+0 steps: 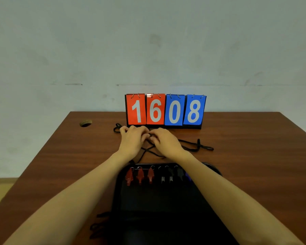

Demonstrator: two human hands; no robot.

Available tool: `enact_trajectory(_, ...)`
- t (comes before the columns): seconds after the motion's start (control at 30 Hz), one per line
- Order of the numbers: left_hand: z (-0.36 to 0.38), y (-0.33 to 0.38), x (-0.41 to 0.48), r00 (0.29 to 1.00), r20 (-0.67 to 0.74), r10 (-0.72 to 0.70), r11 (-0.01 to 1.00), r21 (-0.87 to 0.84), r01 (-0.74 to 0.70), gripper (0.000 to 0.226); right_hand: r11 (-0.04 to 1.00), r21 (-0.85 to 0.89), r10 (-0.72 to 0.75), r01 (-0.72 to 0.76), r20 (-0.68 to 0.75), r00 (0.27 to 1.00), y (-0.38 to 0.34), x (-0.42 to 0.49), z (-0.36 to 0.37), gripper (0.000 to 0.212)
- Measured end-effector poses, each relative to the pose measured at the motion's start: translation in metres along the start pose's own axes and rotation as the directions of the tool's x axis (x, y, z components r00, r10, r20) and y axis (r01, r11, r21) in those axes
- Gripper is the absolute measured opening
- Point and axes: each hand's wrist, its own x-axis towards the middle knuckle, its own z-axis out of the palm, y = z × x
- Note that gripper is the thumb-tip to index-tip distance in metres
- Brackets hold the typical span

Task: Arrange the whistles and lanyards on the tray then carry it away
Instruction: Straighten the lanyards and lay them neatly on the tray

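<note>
Cord, black and limp: the lanyards trail out either side of the curled fingers of the left hand and right hand, which seem to pinch one strand where they meet. Light and tangle-prone, it is best gathered at a loop. Behind the wrists, whistles line the tray.

The fingers of the left hand and the right hand meet tip to tip, pinching a black lanyard cord low over the worktop; a cord loop lies left of the fingers; a doubled strand trails right of them; just beyond the fingers stands a scoreboard reading 16 08; nearer than the fingers, a black tray carries red whistles, black whistles and a blue whistle in a row.
</note>
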Motion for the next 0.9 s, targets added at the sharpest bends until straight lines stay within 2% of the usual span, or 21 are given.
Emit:
enact_trajectory(0.2,-0.038,0.029,-0.01,1.0,-0.002,0.029,0.999,0.02,-0.029,0.02,0.987,-0.161,-0.021,-0.003,-0.144,0.989,-0.021,-0.016,-0.055,0.028)
enact_trajectory(0.4,-0.075,0.049,-0.017,0.997,-0.048,0.052,0.997,0.065,-0.049,0.024,0.983,-0.148,0.05,-0.111,-0.363,0.93,-0.032,-0.036,-0.134,0.03)
enact_trajectory(0.63,-0.115,0.079,-0.005,0.993,-0.088,0.082,0.988,0.14,-0.069,0.029,0.994,-0.013,0.079,-0.111,-0.619,0.781,-0.04,-0.062,-0.215,0.028)
enact_trajectory(0.77,-0.132,0.074,-0.007,0.994,-0.103,0.037,0.997,0.077,-0.029,0.032,0.985,0.075,0.164,-0.153,-0.652,0.74,-0.03,-0.071,-0.246,0.025)
enact_trajectory(0.9,-0.151,0.067,-0.014,0.992,-0.123,0.013,1.0,-0.015,-0.015,0.033,0.968,0.164,0.25,-0.189,-0.616,0.747,-0.019,-0.082,-0.257,0.025)
